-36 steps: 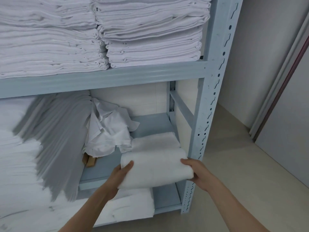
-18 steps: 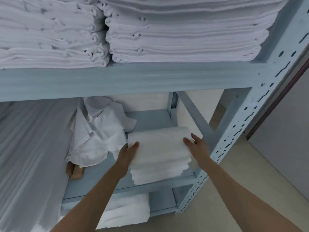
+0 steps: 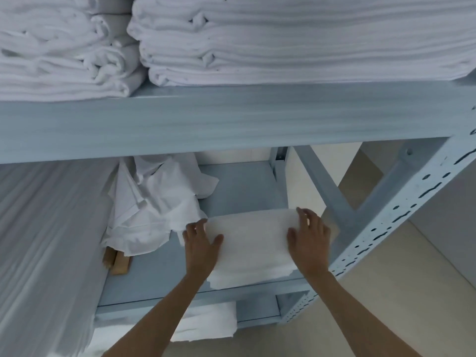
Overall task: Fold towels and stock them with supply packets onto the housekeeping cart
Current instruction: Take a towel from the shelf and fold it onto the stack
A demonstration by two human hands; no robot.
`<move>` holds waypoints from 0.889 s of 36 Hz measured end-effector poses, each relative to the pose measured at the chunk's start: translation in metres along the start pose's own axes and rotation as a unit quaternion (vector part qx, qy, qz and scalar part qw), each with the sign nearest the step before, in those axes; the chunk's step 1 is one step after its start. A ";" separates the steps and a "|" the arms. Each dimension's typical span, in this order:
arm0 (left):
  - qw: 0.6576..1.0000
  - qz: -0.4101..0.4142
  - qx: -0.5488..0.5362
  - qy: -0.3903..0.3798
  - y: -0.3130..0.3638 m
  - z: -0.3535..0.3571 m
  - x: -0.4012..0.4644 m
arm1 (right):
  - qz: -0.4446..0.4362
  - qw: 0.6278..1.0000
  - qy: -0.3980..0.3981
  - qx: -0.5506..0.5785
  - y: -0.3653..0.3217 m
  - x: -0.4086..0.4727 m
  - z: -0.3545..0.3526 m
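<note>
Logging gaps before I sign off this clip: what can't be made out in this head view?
- Towel stacks on the top shelf: cut off by the upper edge, height unknown.
- Brown object: partly under the crumpled cloth, blurred, unidentifiable.
- Folded towel: left hand and right hand lie flat on it; number of towels beneath unclear.
- Grey fabric at left: motion-blurred.

Two hands; two towel stacks on upper shelf; one crumpled sheet.
</note>
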State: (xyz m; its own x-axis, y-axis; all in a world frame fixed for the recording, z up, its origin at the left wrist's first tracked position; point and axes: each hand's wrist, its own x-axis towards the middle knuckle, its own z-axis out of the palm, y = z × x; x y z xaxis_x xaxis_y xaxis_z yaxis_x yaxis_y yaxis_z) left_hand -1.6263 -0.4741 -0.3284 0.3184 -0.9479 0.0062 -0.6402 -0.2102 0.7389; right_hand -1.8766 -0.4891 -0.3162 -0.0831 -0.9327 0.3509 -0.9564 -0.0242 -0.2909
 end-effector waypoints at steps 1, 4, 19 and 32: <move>0.997 0.065 0.047 0.022 0.004 0.001 -0.002 | -0.058 0.998 0.029 -0.019 -0.004 0.001 0.001; 0.960 0.232 0.145 0.059 0.017 0.013 -0.007 | -0.158 0.986 -0.012 -0.052 -0.013 0.001 0.009; 0.911 0.254 0.301 -0.118 0.000 0.066 0.025 | -0.119 0.966 -0.217 -0.069 -0.002 0.025 0.063; 0.907 0.244 0.319 -0.127 -0.001 0.071 0.018 | -0.122 0.969 -0.213 -0.043 0.008 0.020 0.070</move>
State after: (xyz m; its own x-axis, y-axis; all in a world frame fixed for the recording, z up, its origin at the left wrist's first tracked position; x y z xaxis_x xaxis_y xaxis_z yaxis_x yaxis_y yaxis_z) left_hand -1.6697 -0.5085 -0.3767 -0.2315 -0.9728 0.0126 -0.9615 0.2308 0.1493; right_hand -1.8667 -0.5335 -0.3736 0.2529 -0.9675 -0.0043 -0.9544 -0.2488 -0.1647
